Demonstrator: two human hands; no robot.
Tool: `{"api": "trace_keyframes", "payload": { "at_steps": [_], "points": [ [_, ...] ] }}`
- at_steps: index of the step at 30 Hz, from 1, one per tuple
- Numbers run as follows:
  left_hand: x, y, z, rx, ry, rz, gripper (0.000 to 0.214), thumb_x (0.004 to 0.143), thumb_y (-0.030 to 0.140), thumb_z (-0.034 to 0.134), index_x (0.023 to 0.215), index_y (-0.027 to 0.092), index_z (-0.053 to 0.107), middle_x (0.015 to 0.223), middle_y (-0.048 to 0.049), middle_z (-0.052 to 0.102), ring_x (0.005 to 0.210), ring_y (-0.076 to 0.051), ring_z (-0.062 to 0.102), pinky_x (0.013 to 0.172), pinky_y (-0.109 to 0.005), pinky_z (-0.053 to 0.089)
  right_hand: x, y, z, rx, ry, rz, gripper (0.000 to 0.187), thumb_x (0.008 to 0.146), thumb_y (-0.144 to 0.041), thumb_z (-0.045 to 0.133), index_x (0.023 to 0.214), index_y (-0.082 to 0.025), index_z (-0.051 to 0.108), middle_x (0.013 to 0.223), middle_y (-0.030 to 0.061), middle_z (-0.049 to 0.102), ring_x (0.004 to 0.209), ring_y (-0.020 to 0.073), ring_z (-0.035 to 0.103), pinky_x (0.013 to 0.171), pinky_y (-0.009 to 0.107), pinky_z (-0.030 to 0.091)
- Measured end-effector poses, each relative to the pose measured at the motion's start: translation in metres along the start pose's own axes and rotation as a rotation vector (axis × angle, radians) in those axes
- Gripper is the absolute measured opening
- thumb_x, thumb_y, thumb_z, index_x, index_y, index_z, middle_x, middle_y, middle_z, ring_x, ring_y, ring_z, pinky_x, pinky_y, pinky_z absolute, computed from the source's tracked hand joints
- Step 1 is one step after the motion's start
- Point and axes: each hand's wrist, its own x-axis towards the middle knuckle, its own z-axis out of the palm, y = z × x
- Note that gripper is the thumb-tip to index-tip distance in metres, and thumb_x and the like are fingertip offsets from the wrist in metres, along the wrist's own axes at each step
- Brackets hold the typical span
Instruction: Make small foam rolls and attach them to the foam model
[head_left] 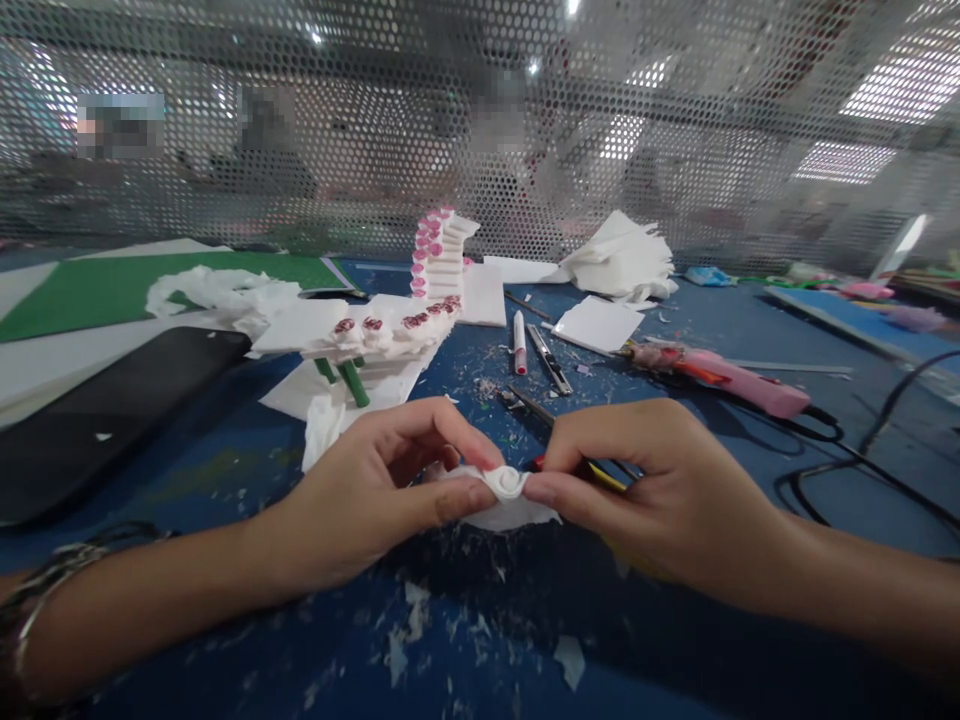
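A small white tissue paper rose, rolled in a spiral, is pinched between my two hands just above the table. My left hand closes thumb and forefinger on its left side. On its right edge, the thumb and forefinger of my right hand are pressed together. Loose white tissue hangs below the rolled part. Behind my right fingers lies a tool with red and yellow handles, partly hidden. Left of my hands, a white stepped paper model carries dark red and pink rosettes, with green stems beneath.
A red-tipped white marker and a cutter knife lie beyond my hands. To the right is a pink glue gun with a black cable. Piled tissue stands farther back, before a perforated metal screen. A black phone lies left.
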Motion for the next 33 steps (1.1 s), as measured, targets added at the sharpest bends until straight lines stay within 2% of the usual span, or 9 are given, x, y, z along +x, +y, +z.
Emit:
{"api": "trace_keyframes", "payload": {
  "at_steps": [12, 16, 21, 27, 33],
  "points": [
    [-0.0002, -0.0002, 0.0004, -0.061, -0.018, -0.034, 0.008, 0.065, 0.012, 0.062, 0.066, 0.018, 0.057, 0.071, -0.0001, 0.064, 0.06, -0.009, 0.057, 0.055, -0.018, 0.047, -0.0006, 0.001, -0.0003, -0.002, -0.009, 0.005, 0.033, 0.079, -0.033, 0.052, 0.051, -0.015, 0.05, 0.045, -0.006, 0.041, 0.042, 0.0028, 0.034, 0.041, 0.015, 0.027],
    [-0.0008, -0.0008, 0.0001, -0.151, -0.053, -0.034, 0.009, 0.066, 0.009, 0.062, 0.066, 0.018, 0.059, 0.068, 0.0013, 0.062, 0.059, -0.008, 0.056, 0.055, -0.016, 0.046, -0.0003, 0.0003, -0.0008, 0.008, -0.011, -0.016, 0.034, 0.079, -0.031, 0.052, 0.05, -0.014, 0.049, 0.044, -0.0063, 0.04, 0.041, 0.0019, 0.033, 0.041, 0.014, 0.026],
    [0.0002, 0.0019, 0.0008, -0.238, -0.106, -0.103, 0.013, 0.065, 0.006, 0.062, 0.064, 0.018, 0.059, 0.065, 0.0038, 0.06, 0.059, -0.007, 0.055, 0.056, -0.016, 0.045, -0.0019, -0.0008, -0.0016, 0.005, -0.04, -0.016, 0.032, 0.079, -0.033, 0.052, 0.053, -0.014, 0.053, 0.046, -0.0051, 0.045, 0.042, 0.0022, 0.036, 0.041, 0.014, 0.028],
    [0.0008, 0.0024, -0.0015, -0.239, -0.159, -0.137, 0.014, 0.066, 0.004, 0.06, 0.064, 0.018, 0.059, 0.066, 0.0035, 0.059, 0.062, -0.007, 0.054, 0.059, -0.016, 0.043, -0.0017, -0.0003, -0.0011, 0.009, -0.053, -0.018, 0.033, 0.078, -0.034, 0.053, 0.053, -0.013, 0.053, 0.047, -0.0049, 0.047, 0.043, 0.002, 0.037, 0.042, 0.014, 0.029],
    [0.0004, -0.0008, -0.0037, -0.266, -0.231, -0.114, 0.011, 0.068, 0.006, 0.061, 0.067, 0.016, 0.059, 0.068, 0.003, 0.059, 0.065, -0.007, 0.054, 0.062, -0.015, 0.043, -0.0015, 0.0011, 0.0006, 0.027, -0.05, -0.052, 0.031, 0.078, -0.032, 0.054, 0.054, -0.013, 0.054, 0.047, -0.0049, 0.047, 0.044, 0.0016, 0.038, 0.042, 0.012, 0.029]
  ]
}}
